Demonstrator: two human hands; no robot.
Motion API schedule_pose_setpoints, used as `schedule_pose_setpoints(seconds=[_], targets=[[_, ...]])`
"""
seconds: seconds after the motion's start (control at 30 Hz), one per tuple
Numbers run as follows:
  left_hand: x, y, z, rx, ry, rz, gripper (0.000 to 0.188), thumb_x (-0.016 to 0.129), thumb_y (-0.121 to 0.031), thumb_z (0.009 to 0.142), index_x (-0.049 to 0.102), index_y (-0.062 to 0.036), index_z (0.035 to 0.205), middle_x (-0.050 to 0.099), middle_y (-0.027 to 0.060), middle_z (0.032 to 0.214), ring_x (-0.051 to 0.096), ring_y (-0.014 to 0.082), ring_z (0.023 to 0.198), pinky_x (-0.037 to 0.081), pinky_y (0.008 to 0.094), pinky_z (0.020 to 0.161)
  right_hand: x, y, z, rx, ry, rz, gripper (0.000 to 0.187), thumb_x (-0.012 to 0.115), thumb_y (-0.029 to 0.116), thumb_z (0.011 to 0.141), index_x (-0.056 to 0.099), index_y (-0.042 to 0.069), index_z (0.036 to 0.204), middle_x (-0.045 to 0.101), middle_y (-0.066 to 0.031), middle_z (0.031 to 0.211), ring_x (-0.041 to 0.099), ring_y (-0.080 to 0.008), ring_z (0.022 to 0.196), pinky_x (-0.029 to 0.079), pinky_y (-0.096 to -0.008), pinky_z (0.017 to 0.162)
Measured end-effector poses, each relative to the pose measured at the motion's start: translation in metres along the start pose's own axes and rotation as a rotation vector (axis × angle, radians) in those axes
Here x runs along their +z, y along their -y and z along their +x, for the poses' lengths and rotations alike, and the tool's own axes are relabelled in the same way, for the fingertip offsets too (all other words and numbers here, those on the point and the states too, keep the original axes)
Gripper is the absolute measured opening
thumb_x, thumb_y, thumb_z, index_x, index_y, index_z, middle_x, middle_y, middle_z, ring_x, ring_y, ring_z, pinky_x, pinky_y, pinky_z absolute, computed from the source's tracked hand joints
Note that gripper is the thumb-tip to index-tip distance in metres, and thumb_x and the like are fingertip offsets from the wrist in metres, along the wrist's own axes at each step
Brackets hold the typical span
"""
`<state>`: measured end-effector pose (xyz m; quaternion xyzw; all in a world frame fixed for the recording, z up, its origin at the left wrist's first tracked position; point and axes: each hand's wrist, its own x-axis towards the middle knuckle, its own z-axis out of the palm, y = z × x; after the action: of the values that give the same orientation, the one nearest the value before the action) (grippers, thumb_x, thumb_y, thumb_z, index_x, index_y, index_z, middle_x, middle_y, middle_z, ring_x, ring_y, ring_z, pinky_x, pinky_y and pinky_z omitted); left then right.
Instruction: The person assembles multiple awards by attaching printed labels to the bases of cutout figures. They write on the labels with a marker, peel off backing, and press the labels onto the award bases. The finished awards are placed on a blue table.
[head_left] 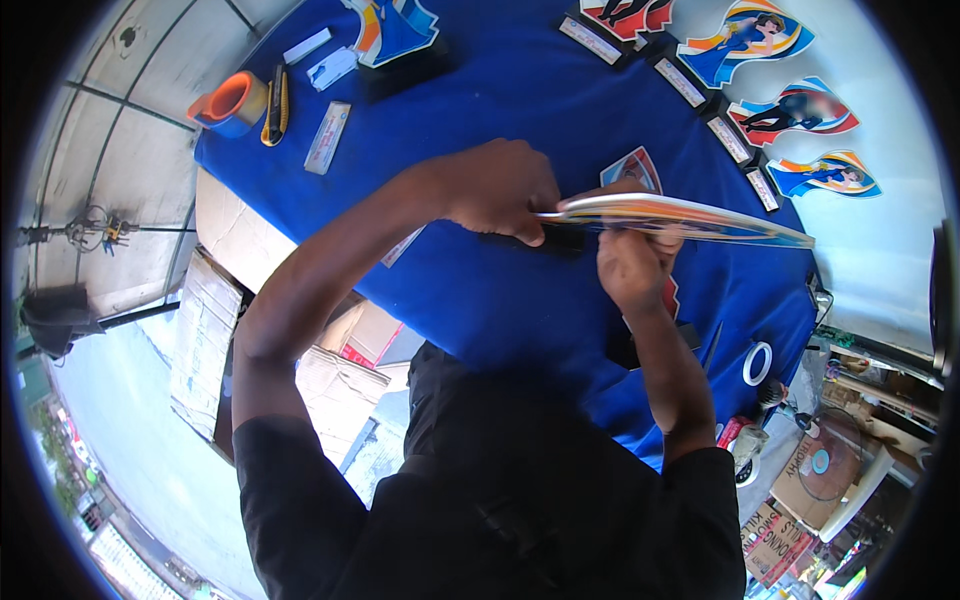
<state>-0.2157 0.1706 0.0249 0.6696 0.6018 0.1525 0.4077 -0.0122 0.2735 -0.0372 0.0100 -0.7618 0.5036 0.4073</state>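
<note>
A flat printed trophy panel is held up over the table and seen almost edge-on, its printed face mostly hidden. My right hand grips it from below near its left part, fingers wrapped round the edge. My left hand is closed, with thumb and fingers pinching the panel's thin pale left end. Whether that end is the panel itself or a strip on it is unclear. Under my left hand a black base shows partly. Just behind the panel a smaller red and blue printed piece stands out.
Finished figure trophies on black bases line the right far edge, one with an orange and blue figure. At far left are an orange tape roll, a yellow cutter knife and label plates. A white tape ring lies near right.
</note>
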Motion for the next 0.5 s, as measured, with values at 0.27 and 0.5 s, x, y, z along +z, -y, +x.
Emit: schedule_pose_setpoints(seconds=[0.27, 0.5], targets=[[0.004, -0.017, 0.015, 0.008, -0.042, 0.204, 0.025, 0.069, -0.027, 0.09, 0.075, -0.0029, 0.093, 0.072, 0.0152, 0.079, 0.07, 0.0332, 0.077, 0.053, 0.0434, 0.07, -0.018, -0.011, -0.015, 0.148, -0.193, 0.474, 0.037, 0.046, -0.006, 0.078, 0.067, -0.003, 0.109, 0.067, -0.0205, 0.108, 0.069, -0.0344, 0.102, 0.055, -0.0518, 0.099], [0.01, -0.008, 0.016, 0.06, -0.08, 0.323, 0.026, 0.069, -0.028, 0.091, 0.073, -0.0046, 0.103, 0.073, 0.0162, 0.094, 0.069, 0.0357, 0.093, 0.052, 0.0466, 0.083, -0.007, -0.001, -0.004, 0.171, -0.289, 0.469, 0.034, 0.054, -0.015, 0.077, 0.067, 0.002, 0.103, 0.069, -0.0107, 0.107, 0.07, -0.0256, 0.098, 0.056, -0.0454, 0.095]])
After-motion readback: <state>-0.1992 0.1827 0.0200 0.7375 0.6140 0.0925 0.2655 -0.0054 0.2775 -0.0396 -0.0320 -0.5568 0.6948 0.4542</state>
